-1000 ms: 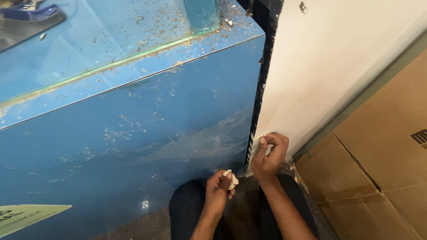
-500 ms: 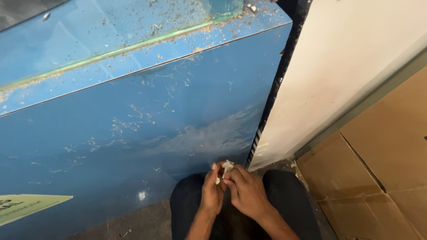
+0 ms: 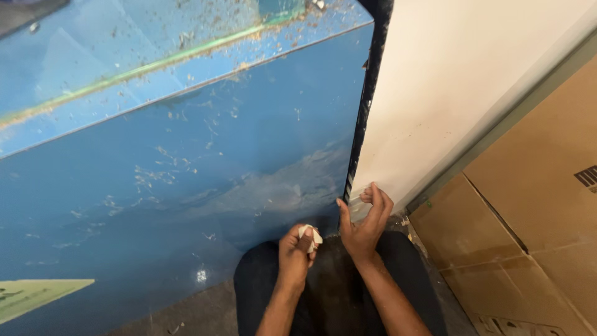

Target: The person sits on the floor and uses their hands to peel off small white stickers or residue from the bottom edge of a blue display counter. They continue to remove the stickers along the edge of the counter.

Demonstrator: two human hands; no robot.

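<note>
While left hand [image 3: 295,249] pinches white scrap [image 3: 309,236] — right hand [image 3: 364,218] prob. touching wall [image 3: 448,93].

Dusty blue machine panel [image 3: 186,155]; cream wall [image 3: 472,81]; flattened cardboard [image 3: 535,205] on the floor

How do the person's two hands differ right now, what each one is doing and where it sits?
The left hand is curled shut around a small white wad, while the right hand holds nothing that shows and its fingers are only loosely bent. The left hand sits in front of the blue panel; the right hand reaches higher, at the dark edge strip beside the white wall. Both are bare and low near the floor.
</note>
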